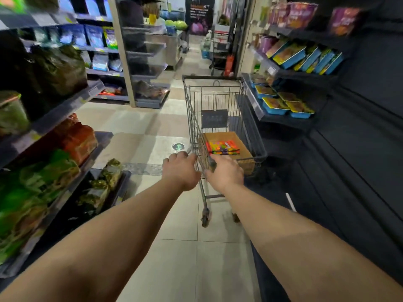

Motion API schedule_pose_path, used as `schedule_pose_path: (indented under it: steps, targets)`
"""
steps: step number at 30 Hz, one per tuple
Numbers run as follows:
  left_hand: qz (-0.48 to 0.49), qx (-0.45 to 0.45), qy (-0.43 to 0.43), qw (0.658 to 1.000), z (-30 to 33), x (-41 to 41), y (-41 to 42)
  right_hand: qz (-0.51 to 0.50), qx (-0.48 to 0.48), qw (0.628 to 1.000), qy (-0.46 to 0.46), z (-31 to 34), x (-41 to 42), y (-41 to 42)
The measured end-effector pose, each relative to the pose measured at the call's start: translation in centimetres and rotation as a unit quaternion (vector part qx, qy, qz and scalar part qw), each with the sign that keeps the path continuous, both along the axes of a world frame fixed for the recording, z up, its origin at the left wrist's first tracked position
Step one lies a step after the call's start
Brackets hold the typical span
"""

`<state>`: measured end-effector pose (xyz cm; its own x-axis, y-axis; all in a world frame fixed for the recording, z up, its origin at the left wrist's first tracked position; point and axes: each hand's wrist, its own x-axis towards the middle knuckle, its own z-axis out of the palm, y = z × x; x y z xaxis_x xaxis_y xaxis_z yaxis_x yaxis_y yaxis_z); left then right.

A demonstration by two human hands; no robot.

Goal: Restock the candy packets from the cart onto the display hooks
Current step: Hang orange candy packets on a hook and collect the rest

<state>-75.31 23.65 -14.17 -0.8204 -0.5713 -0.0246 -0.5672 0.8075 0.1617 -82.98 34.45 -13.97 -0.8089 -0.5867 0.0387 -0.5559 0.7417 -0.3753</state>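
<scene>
A grey wire shopping cart stands in the aisle ahead of me. Inside it a brown cardboard box carries a stack of bright red, yellow and purple candy packets. My left hand grips the left end of the cart's handle bar. My right hand grips the same bar just to the right. Both arms are stretched out forward. No display hooks show in this view.
Shelves with green and orange packaged goods line the left side. On the right, dark shelves hold blue trays of food close beside the cart. The tiled aisle floor runs ahead toward another trolley far back.
</scene>
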Motion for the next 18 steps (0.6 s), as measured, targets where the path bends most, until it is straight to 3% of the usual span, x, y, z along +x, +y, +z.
schedule_pose_path:
  steps: [8,18]
  targets:
    - [0.018,0.006,0.013,1.000,-1.1,-9.3,-9.3,0.007,0.009,1.000,-0.013,-0.8,-9.5,-8.8]
    - [-0.074,-0.011,-0.017,0.997,-2.0,-23.4,-25.5,-0.060,0.011,0.998,-0.020,-1.9,-21.7,-23.0]
